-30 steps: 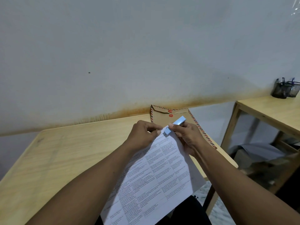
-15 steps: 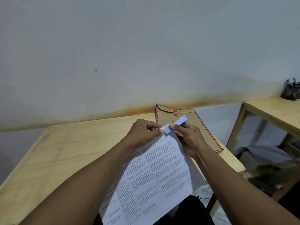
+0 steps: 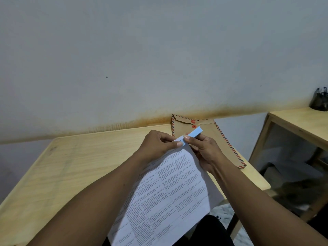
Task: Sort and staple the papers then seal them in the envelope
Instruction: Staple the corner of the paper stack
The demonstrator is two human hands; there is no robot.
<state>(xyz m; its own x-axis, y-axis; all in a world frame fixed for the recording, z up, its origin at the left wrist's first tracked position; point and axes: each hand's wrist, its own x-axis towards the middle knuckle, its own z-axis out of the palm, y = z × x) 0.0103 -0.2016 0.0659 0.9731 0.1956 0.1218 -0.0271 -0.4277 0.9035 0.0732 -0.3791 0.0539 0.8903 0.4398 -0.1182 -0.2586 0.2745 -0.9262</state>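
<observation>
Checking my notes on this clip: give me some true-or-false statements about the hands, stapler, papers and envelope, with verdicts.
The right hand holds a light-blue stapler at the top corner of the papers. True.
The left hand lies flat on the table. False: it pinches the papers' corner.
The papers are inside the envelope. False: they are in the hands; the envelope lies on the table beyond.
The envelope shows two red buttons. True.

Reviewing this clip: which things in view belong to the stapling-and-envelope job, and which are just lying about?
Part of the job:
papers, corner pinched by the left hand
blue stapler, held in the right hand
brown envelope, lying on the table

Just lying about:
black pen holder on the side table
grey thing beneath that table
</observation>
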